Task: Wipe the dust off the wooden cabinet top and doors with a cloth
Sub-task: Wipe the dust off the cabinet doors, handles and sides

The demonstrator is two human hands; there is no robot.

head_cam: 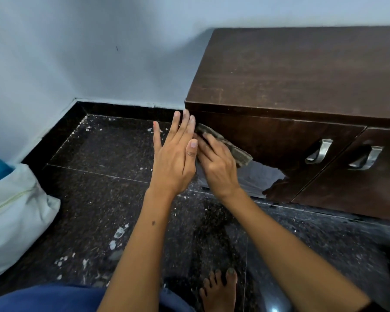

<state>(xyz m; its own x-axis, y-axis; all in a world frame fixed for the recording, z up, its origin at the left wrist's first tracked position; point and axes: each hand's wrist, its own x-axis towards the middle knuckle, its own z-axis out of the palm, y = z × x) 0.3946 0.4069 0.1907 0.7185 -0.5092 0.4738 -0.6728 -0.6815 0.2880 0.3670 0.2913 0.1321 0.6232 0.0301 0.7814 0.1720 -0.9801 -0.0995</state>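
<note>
Cloth (231, 147), head view, center frame: looks soft, light, limp; folded pad w/ gray tail hanging, best held flat under the fingers. Right hand (216, 167) grip presses it on cabinet (302, 70) left door (273, 140), near the corner. Left hand (175, 154) grip wide, fingers straight, holding nothing. Count: 1 cloth, 2 doors, 2 handles (319, 152).

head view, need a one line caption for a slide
Right hand presses a folded grey cloth against the dark wooden cabinet's left door, left hand open alongside.
</note>
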